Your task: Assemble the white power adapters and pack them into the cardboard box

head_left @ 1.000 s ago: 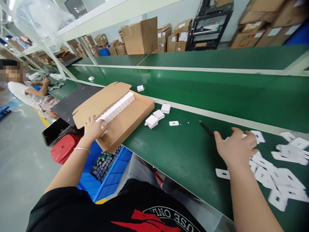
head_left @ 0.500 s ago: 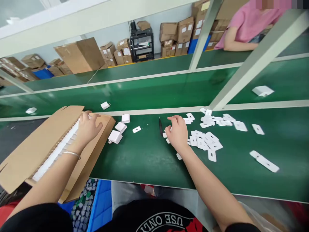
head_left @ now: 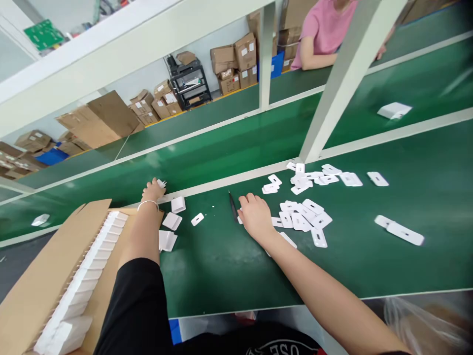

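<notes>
Stretched over the green conveyor belt, my left hand (head_left: 151,192) has its fingers closed around a white plug charger (head_left: 161,184), whose metal prongs point right. My right hand (head_left: 255,217) rests low on the green tabletop with its fingers curled together. A white cover plate (head_left: 240,220) peeks out at its fingertips; whether they grip it is hidden. Black tweezers (head_left: 232,205) lie just left of that hand. To its right spreads a pile of flat white cover plates with slots (head_left: 301,215). Several white charger housings (head_left: 172,221) sit between my hands, beside a single slotted plate (head_left: 197,219).
At left, an open cardboard box (head_left: 48,256) holds a row of white chargers (head_left: 88,268). A slanted metal post (head_left: 332,93) rises at the belt's edge. More white chargers (head_left: 394,110) lie on the belt. Across it sits a person in a pink shirt (head_left: 321,29).
My left hand has gone from the cardboard box to the charger on the belt and closed on it. My right hand has lowered, its fingers curling together. The view has tilted and shifted.
</notes>
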{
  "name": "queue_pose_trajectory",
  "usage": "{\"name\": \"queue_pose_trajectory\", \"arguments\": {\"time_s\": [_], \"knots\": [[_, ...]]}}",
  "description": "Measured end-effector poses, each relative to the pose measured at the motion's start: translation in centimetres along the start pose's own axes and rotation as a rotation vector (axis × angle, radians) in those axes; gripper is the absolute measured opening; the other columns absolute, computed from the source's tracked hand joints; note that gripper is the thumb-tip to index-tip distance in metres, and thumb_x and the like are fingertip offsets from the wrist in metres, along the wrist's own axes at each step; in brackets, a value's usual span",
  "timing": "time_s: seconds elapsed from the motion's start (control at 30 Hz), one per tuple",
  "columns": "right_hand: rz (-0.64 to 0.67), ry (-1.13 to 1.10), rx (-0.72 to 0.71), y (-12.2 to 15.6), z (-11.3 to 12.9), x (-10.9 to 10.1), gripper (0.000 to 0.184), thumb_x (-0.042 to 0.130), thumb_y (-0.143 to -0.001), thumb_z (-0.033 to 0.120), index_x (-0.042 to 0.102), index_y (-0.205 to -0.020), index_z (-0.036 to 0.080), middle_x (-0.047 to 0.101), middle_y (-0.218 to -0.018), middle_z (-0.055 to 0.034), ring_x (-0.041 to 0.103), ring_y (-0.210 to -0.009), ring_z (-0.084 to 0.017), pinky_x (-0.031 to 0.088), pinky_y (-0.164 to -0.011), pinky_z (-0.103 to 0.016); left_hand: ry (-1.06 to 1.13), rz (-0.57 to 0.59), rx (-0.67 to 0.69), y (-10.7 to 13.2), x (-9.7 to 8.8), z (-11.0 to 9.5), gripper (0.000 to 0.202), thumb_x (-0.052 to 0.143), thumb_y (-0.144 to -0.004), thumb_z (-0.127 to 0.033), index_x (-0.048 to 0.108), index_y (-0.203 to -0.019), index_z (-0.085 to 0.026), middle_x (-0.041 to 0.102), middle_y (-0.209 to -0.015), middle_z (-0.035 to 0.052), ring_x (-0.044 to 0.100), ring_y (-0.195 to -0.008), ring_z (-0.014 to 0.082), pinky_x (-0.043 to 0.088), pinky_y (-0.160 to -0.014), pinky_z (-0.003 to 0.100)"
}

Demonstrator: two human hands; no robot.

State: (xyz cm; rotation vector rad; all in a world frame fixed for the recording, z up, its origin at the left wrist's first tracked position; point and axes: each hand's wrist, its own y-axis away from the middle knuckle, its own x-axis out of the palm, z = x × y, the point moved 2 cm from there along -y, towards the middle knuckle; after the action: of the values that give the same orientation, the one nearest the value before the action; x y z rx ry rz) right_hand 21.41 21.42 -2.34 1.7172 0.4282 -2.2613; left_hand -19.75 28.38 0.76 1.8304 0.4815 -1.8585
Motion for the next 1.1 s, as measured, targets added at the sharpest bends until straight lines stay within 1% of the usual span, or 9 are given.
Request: {"name": "queue_pose_trajectory", "arguments": {"time_s": [0.2, 0.33, 0.4, 0.47, 0.6, 0.73, 0.87, 0.93, 1.1], "knots": [[-0.058, 0.039, 0.132, -0.2, -0.8, -0.1, 0.036, 0.072, -0.095, 0.038, 0.064, -0.119, 0.013, 0.064, -0.118, -0.0201, 0.06, -0.108, -0.035, 0.044, -0.087, -0.043, 0.11, -0.059, 0.001, -1.4, -0.5, -2.4, 0.047, 0.076, -0.083, -0.036, 0.065, -0.118, -0.006, 0.07, -0.125, 0.0293, 0.062, -0.128, 0.0485, 0.052, -0.101, 0.057], [-0.04, 0.029, 0.161, -0.3, -1.2, 0.1, 0.035, 0.071, -0.095, 0.035, 0.062, -0.12, 0.013, 0.067, -0.109, -0.0178, 0.062, -0.099, -0.032, 0.045, -0.082, -0.041, 0.261, -0.219, 0.092, -0.1, -0.9, -5.1, 0.057, 0.074, -0.088, -0.041, 0.059, -0.132, -0.008, 0.071, -0.114, 0.0191, 0.058, -0.133, 0.0383, 0.052, -0.106, 0.047], [-0.054, 0.014, 0.138, -0.3, -1.2, 0.3, 0.033, 0.069, -0.095, 0.03, 0.062, -0.121, 0.012, 0.067, -0.108, -0.0176, 0.063, -0.098, -0.032, 0.045, -0.081, -0.04, 0.526, -0.342, 0.101, 2.0, -0.9, -6.3, 0.068, 0.08, -0.084, -0.036, 0.052, -0.139, -0.009, 0.068, -0.116, 0.0161, 0.065, -0.12, 0.0323, 0.054, -0.104, 0.045], [-0.075, -0.002, 0.095, -0.5, -1.1, 0.5, 0.03, 0.066, -0.094, 0.023, 0.063, -0.122, 0.011, 0.067, -0.11, -0.0183, 0.063, -0.1, -0.033, 0.045, -0.083, -0.041, 0.936, -0.414, 0.115, 5.0, -0.4, -7.2, 0.069, 0.084, -0.078, -0.028, 0.05, -0.136, -0.012, 0.064, -0.116, 0.0118, 0.07, -0.101, 0.0239, 0.058, -0.097, 0.042], [-0.131, -0.078, -0.038, -0.8, -0.8, 1.3, 0.028, 0.064, -0.094, 0.018, 0.068, -0.122, 0.011, 0.069, -0.117, -0.019, 0.061, -0.111, -0.034, 0.045, -0.096, -0.044, 1.457, -0.364, 0.24, 13.2, 1.4, -7.8, 0.06, 0.088, -0.076, -0.028, 0.053, -0.124, -0.021, 0.057, -0.115, 0.0047, 0.074, -0.104, 0.0188, 0.057, -0.102, 0.038], [-0.152, -0.133, -0.215, -0.6, 0.1, 2.2, 0.029, 0.067, -0.099, 0.035, 0.076, -0.12, 0.016, 0.068, -0.129, -0.0169, 0.054, -0.128, -0.036, 0.039, -0.113, -0.053, 1.604, -0.316, 0.305, 19.9, 4.2, -7.4, 0.06, 0.089, -0.08, -0.04, 0.054, -0.127, -0.026, 0.057, -0.123, 0.0058, 0.074, -0.115, 0.0225, 0.059, -0.101, 0.036], [-0.154, -0.131, -0.407, 0.1, 1.4, 2.8, 0.034, 0.061, -0.103, 0.042, 0.074, -0.131, 0.027, 0.063, -0.143, -0.0125, 0.048, -0.138, -0.035, 0.027, -0.122, -0.061, 1.656, -0.344, 0.386, 22.3, 6.4, -7.4, 0.062, 0.087, -0.084, -0.041, 0.051, -0.133, -0.029, 0.059, -0.133, 0.0102, 0.069, -0.129, 0.0263, 0.059, -0.105, 0.038], [-0.171, -0.117, -0.386, 0.3, 1.7, 3.0, 0.04, 0.061, -0.103, 0.041, 0.07, -0.138, 0.023, 0.062, -0.142, -0.0151, 0.049, -0.136, -0.034, 0.031, -0.12, -0.057, 1.611, -0.367, 0.447, 22.6, 6.9, -7.5, 0.062, 0.085, -0.087, -0.039, 0.05, -0.137, -0.028, 0.062, -0.136, 0.0125, 0.066, -0.133, 0.0264, 0.057, -0.111, 0.041], [-0.254, -0.017, -0.09, 0.2, 0.5, 3.3, 0.057, 0.067, -0.096, 0.043, 0.061, -0.14, 0.009, 0.062, -0.129, -0.0222, 0.051, -0.123, -0.039, 0.04, -0.105, -0.052, 1.468, -0.397, 0.616, 23.9, 6.6, -7.7, 0.062, 0.083, -0.09, -0.03, 0.049, -0.142, -0.027, 0.066, -0.141, 0.0143, 0.064, -0.137, 0.0268, 0.055, -0.114, 0.044]]}}
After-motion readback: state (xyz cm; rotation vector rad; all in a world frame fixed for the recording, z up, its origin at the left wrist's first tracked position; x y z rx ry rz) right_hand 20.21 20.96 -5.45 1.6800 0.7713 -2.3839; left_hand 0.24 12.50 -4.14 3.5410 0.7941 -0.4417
